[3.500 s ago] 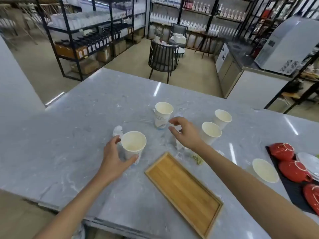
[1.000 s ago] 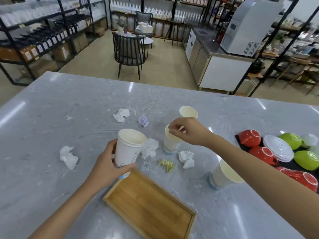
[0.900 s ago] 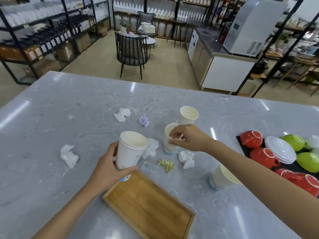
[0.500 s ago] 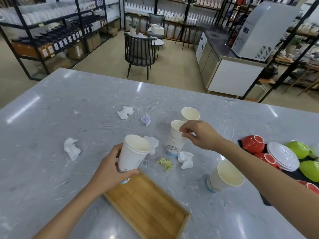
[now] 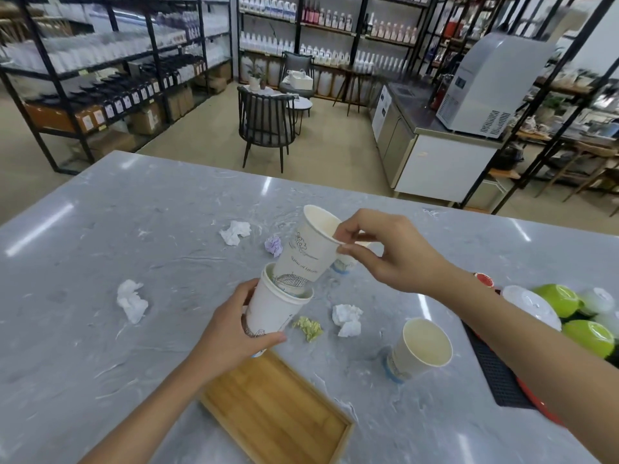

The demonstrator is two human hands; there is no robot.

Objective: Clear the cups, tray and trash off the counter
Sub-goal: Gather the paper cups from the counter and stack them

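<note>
Beyond the surface we see a dark slatted chair (image 5: 266,120), black shelving racks (image 5: 110,72) stocked with bottles, and a white machine (image 5: 492,85). At right sit green bowls (image 5: 569,316) on a black mat (image 5: 495,373).

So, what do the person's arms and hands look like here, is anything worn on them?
Both forearms are bare as far as the frame shows: no sleeve, glove, watch or bracelet. The left hand and the right hand show no rings, and the nails look short and unpainted.
</note>
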